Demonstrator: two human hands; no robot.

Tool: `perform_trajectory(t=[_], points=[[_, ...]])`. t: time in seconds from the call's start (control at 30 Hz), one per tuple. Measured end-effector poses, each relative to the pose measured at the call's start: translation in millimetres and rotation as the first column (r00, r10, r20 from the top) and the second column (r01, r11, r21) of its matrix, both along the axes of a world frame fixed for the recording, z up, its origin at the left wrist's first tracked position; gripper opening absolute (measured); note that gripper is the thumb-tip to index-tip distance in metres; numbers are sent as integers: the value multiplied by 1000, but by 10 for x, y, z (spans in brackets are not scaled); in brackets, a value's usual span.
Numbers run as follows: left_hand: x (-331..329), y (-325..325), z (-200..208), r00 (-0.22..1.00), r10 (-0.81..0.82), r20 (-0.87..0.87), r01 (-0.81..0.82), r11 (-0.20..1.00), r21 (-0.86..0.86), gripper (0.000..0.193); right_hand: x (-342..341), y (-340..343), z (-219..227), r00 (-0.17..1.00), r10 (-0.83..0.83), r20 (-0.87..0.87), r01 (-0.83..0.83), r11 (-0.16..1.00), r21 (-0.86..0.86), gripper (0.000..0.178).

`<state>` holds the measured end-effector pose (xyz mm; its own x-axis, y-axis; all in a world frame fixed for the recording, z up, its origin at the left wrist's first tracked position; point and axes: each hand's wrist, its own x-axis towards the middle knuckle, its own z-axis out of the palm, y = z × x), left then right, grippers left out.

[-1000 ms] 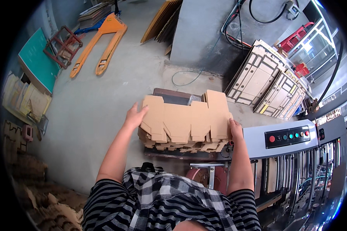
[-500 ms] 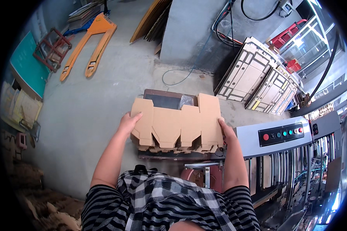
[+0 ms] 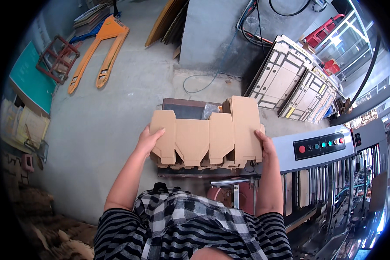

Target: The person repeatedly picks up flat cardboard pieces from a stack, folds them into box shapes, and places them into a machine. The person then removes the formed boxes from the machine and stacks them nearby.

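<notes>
A stack of flat brown die-cut cardboard box blanks (image 3: 193, 136) is held level in front of me, its notched flaps along the near edge. My left hand (image 3: 150, 139) grips the stack's left end, thumb on top and fingers out of sight beneath. At the opposite end, my right hand (image 3: 265, 143) clasps the edge with its thumb over the top. Below and behind the stack shows a dark table (image 3: 182, 108) with a piece of clear plastic (image 3: 210, 110) on it.
To the right stands a grey machine with a button panel (image 3: 323, 145) and upright metal rods. Die boards (image 3: 277, 73) lean against the wall beyond. An orange pallet jack (image 3: 104, 50) rests on the floor far left. Torn cardboard (image 3: 65, 234) lies at the lower left.
Both hands have shifted the cardboard stack to the right, its right end rising slightly. More layers now show along its far right edge.
</notes>
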<state>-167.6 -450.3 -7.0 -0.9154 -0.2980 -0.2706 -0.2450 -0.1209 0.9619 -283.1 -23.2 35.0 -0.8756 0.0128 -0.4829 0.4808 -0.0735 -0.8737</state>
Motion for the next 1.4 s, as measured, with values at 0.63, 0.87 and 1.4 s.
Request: perform_trajectory(t=[0.63,0.87,1.4], points=[[278,-150,639,773,-42,-632,35,999,-24,89,259,211,168,791,2,-611,-167,963,-213,64],[281,-204,278,874,-218,-433,125,965,-232,106,351,388,-104,876,190,-444,-183,981,58,46],[288,-102,793,945,-298,-136,146,755,-639,119,271,182,550,768,583,-263,-283,679,677,65]])
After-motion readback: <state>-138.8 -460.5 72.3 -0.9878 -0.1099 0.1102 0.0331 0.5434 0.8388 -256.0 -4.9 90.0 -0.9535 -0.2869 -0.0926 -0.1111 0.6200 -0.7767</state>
